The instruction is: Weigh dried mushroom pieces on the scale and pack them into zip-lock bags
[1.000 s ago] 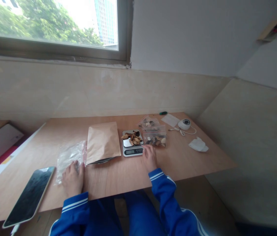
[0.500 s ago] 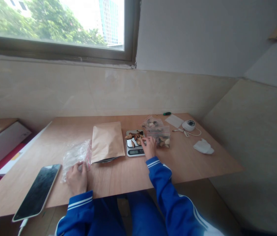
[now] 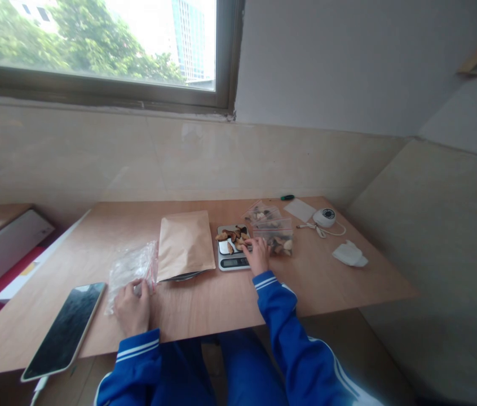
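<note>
My right hand is at the right side of a small white digital scale, its fingers bent together on a dried mushroom slice at the plate's edge. More brown dried mushroom slices lie on the scale's plate. The small display is too faint to read. Low on the left, my left hand rests with loosely bent, parted fingers on clear plastic zip bags. Between the hands lies a brown kraft paper pouch. Filled zip bags of dried pieces lie just beyond my right hand.
A phone with a charging cable lies at the left front edge. On the right are a white round device with a cord, a crumpled tissue, a white sheet and a green-handled tool. A wall stands behind the table.
The view has shifted very slightly. Both hands stay nearly where they were, and the slices on the scale look much the same.
</note>
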Action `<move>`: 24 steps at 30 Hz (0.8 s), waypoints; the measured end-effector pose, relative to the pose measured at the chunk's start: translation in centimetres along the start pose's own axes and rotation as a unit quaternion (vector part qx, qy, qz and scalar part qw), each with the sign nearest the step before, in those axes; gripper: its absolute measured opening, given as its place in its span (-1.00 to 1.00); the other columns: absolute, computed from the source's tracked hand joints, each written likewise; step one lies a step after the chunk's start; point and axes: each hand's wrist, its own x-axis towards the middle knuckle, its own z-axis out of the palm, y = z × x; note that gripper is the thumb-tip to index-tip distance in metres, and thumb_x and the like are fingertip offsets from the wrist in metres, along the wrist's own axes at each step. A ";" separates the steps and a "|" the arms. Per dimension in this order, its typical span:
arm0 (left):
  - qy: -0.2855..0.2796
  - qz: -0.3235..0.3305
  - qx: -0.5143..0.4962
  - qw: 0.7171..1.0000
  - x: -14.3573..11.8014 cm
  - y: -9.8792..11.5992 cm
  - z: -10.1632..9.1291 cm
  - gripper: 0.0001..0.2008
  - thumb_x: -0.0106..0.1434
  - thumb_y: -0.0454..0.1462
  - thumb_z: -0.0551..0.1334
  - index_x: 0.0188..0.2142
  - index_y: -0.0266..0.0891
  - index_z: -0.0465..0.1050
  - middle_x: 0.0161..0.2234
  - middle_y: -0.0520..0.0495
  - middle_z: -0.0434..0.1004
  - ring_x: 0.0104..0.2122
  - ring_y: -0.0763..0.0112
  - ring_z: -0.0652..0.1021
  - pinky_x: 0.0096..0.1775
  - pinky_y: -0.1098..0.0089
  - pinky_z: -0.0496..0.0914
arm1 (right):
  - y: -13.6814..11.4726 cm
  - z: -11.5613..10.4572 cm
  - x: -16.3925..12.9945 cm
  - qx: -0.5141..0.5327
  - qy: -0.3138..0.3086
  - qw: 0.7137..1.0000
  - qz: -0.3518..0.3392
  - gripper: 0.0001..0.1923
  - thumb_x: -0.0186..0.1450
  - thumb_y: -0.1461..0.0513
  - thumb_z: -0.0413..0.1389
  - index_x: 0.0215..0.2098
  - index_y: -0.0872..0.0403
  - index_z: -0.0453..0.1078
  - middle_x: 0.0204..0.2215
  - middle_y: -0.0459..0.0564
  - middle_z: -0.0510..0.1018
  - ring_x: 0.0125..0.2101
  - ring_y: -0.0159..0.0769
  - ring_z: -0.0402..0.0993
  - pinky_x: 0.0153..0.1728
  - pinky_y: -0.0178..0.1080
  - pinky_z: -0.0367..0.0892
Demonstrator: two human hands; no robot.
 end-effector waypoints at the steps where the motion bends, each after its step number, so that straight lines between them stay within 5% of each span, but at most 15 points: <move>1: 0.000 0.000 0.000 1.000 0.0 0.0 0.0 -0.62 0.21 -0.10 0.00 -0.28 -0.30 0.46 -0.38 -0.17 0.40 -0.31 0.16 0.41 -0.18 0.21 0.28 | 0.0 0.0 0.0 0.002 0.006 1.000 -0.001 -0.88 0.24 0.19 0.11 -0.35 0.04 0.47 -0.30 0.02 0.46 -0.23 -0.18 0.30 -0.23 -0.20 0.06; 13: -0.006 -0.013 -0.006 1.000 -0.1 0.3 -0.3 -0.64 0.20 -0.11 0.00 -0.28 -0.28 0.46 -0.38 -0.15 0.40 -0.31 0.17 0.40 -0.18 0.20 0.27 | 1.2 -2.2 -0.4 0.111 0.148 0.983 0.008 -0.74 0.30 0.12 0.02 -0.34 0.10 0.47 -0.40 0.00 0.52 -0.42 -0.31 0.37 -0.26 -0.23 0.18; 19: -0.008 -0.008 0.013 1.000 0.0 0.2 0.0 -0.58 0.21 -0.08 -0.03 -0.26 -0.32 0.47 -0.35 -0.20 0.41 -0.28 0.15 0.41 -0.17 0.21 0.28 | 3.3 -2.6 -3.4 0.169 0.124 0.977 0.045 -0.72 0.28 0.09 0.04 -0.36 0.12 0.46 -0.42 0.01 0.52 -0.47 -0.32 0.36 -0.33 -0.24 0.25; 24: -0.010 -0.012 0.007 1.000 0.1 0.1 0.0 -0.61 0.20 -0.09 -0.01 -0.27 -0.30 0.47 -0.35 -0.18 0.40 -0.27 0.15 0.40 -0.16 0.20 0.27 | 2.1 -1.6 -1.9 0.090 0.082 0.993 -0.003 -0.73 0.30 0.11 0.02 -0.38 0.08 0.49 -0.39 0.01 0.51 -0.32 -0.26 0.41 -0.24 -0.21 0.19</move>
